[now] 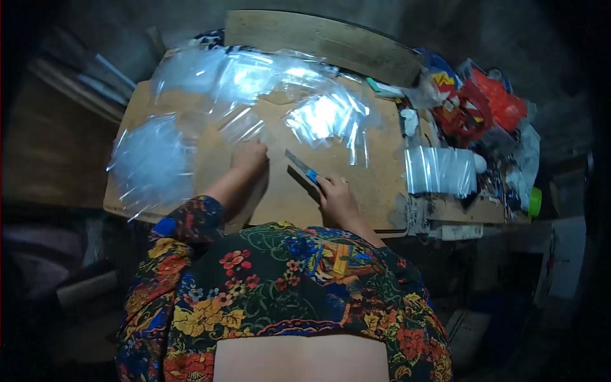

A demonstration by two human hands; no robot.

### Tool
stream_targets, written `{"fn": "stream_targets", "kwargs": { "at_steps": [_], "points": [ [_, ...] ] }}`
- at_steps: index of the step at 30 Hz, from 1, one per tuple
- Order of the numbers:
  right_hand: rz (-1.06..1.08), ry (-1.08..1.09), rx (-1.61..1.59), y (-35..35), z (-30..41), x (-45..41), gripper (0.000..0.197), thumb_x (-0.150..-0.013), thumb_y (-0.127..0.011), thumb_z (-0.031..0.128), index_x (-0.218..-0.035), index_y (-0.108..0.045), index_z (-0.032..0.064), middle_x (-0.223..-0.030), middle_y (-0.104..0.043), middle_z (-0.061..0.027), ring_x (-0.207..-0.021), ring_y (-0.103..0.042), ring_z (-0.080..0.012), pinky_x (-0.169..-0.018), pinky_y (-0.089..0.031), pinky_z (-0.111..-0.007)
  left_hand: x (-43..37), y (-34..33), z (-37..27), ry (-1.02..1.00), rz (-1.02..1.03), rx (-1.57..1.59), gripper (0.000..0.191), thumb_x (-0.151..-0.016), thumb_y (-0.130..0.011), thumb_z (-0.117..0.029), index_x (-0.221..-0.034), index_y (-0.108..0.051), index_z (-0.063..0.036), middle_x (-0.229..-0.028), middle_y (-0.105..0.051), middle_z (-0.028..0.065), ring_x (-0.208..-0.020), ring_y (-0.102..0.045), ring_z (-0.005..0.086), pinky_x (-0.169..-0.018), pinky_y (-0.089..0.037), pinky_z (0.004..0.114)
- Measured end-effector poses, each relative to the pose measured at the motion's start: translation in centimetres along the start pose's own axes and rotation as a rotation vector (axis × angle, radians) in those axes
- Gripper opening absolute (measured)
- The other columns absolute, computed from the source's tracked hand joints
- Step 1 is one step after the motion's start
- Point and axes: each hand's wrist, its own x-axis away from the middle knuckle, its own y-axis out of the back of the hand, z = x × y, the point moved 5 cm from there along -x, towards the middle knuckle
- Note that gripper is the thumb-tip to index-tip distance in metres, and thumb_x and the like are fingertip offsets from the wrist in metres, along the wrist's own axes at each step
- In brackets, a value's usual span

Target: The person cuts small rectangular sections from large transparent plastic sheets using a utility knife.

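Observation:
My right hand (338,198) grips a blue-handled knife (300,163), whose blade points up and to the left over the wooden board (382,191). A dark shadow of the knife falls on the board beside it. My left hand (250,155) rests on the board with its fingers curled, at the lower edge of a small clear plastic film piece (243,126). Whether the fingers pinch the film is hidden. A fanned pile of clear plastic pieces (327,117) lies ahead of the knife. Left of my left arm is a rounded heap of plastic pieces (152,162).
More clear plastic sheets (246,74) cover the board's far side, before an upright wooden plank (324,43). To the right lie a roll of clear plastic (441,171), red plastic bags (499,102), a green-and-white object (384,88) and a lime-green container (534,202).

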Motion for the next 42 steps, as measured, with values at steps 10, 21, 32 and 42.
{"fn": "stream_targets", "kwargs": {
  "at_steps": [10,21,32,42],
  "points": [
    [0.120,-0.002,0.054,-0.4,0.3,0.0,0.027,-0.079,-0.060,0.011,-0.105,-0.058,0.0084,-0.093,-0.055,-0.0113,-0.090,-0.051,-0.0326,-0.077,-0.045,-0.042,1.5,-2.8,-2.2,-0.033,-0.128,0.097,0.009,-0.077,-0.055,-0.018,-0.075,-0.059,-0.0107,-0.072,-0.059,0.0085,-0.069,-0.062,0.0260,-0.056,-0.049,0.039],
    [0.127,0.034,0.069,-0.1,-0.3,0.1,0.027,-0.078,-0.060,0.010,-0.105,-0.059,0.0074,-0.093,-0.054,-0.0116,-0.087,-0.052,-0.0320,-0.074,-0.045,-0.041,1.1,-2.6,-3.2,-0.016,-0.188,0.103,0.010,-0.071,-0.062,-0.020,-0.069,-0.058,-0.0107,-0.071,-0.058,0.0078,-0.065,-0.061,0.0253,-0.055,-0.048,0.037],
    [0.167,-0.026,0.141,-0.6,-0.9,-0.9,0.025,-0.080,-0.059,0.012,-0.104,-0.057,0.0087,-0.092,-0.054,-0.0124,-0.087,-0.052,-0.0326,-0.073,-0.046,-0.044,3.0,-3.0,-5.4,-0.100,-0.107,0.170,0.013,-0.073,-0.061,-0.022,-0.071,-0.059,-0.0094,-0.069,-0.058,0.0087,-0.068,-0.061,0.0266,-0.060,-0.049,0.039],
    [0.102,0.056,0.125,-2.3,-3.1,-0.5,0.024,-0.078,-0.061,0.012,-0.102,-0.061,0.0078,-0.091,-0.056,-0.0129,-0.082,-0.053,-0.0335,-0.071,-0.044,-0.043,3.0,-2.1,-3.7,0.315,0.171,0.143,0.096,-0.069,-0.060,-0.060,-0.138,-0.026,-0.0025,-0.146,-0.018,0.0151,-0.136,-0.010,0.0328,-0.106,-0.011,0.054]
  ]
}}
